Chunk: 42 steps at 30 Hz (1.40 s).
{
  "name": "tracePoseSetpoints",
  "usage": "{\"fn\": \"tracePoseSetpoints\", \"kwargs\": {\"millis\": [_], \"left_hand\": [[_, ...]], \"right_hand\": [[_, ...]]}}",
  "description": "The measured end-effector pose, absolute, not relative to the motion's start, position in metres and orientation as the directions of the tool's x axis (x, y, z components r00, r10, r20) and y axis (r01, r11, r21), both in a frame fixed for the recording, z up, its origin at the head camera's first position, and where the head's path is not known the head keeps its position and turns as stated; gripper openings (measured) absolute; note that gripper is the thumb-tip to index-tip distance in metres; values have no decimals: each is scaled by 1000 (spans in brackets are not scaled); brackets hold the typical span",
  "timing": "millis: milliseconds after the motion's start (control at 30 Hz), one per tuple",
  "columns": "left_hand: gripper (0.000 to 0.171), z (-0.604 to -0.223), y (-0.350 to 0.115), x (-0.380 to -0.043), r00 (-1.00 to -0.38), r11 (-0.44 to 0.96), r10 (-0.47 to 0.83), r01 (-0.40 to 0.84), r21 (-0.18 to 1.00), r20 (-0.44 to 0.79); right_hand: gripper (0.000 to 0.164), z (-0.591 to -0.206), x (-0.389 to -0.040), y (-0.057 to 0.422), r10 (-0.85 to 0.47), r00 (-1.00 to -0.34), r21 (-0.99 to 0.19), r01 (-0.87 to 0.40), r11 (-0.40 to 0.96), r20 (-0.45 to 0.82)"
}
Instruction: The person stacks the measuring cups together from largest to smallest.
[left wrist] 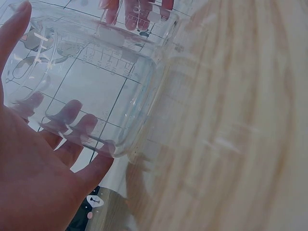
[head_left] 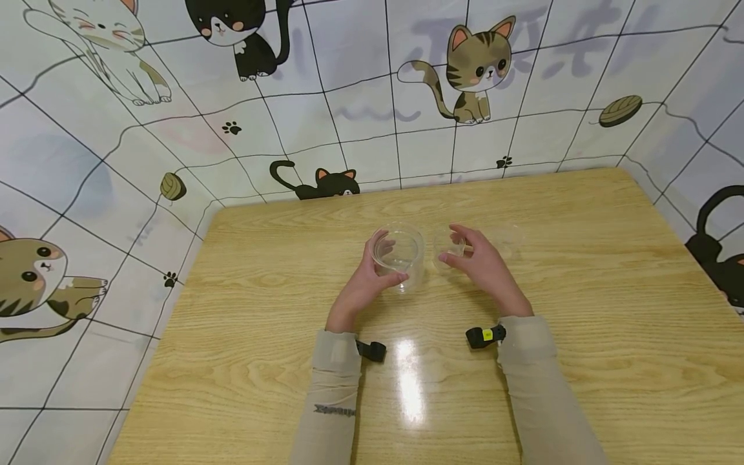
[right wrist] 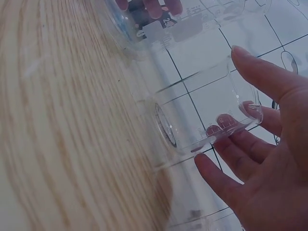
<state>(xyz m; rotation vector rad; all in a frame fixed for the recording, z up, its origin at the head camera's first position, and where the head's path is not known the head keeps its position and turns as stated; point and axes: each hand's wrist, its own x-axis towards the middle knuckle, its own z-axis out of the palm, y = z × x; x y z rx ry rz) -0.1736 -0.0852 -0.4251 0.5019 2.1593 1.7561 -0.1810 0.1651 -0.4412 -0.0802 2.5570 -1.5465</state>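
A large clear glass beaker (head_left: 407,252) is near the middle of the table, gripped by my left hand (head_left: 367,276) with the thumb in front and the fingers round its far side. Printed measuring marks show on its wall in the left wrist view. To its right stands a smaller clear beaker (right wrist: 197,110), also marked. My right hand (head_left: 485,263) holds this one between thumb and fingers, near the rim. The two beakers are side by side, a small gap apart. Whether the large beaker's base touches the wood I cannot tell.
Another clear glass vessel (head_left: 510,237) is faintly visible just right of my right hand. Wood-grained tabletop (head_left: 244,361) extends around the hands. A white cloth backdrop (head_left: 360,116) with cat drawings and grid lines rises behind and at both sides.
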Motion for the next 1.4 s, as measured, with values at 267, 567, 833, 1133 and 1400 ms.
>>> {"fn": "tracePoseSetpoints", "kwargs": {"millis": [267,567,833,1133,1400], "left_hand": [[89,-425,-85,-172,-891,198,453,69,978,-29],[90,-425,-85,-175,-890,188,456,81,979,-14],[89,-425,-84,-174,-897,171,442,77,982,-6],[90,-425,-85,-176,-897,177,440,55,983,-29],[91,-426,-85,-174,-889,165,457,66,984,-17]], "right_hand": [[71,-445,-180,165,-119,-986,-888,51,456,-117],[73,-447,-184,167,-122,-986,-876,39,481,-111],[81,-444,-182,172,-224,-967,-856,-11,517,-122],[80,-439,-181,183,-315,-934,-865,-13,501,-168],[76,-415,-170,180,-304,-940,-875,-14,483,-153]]}}
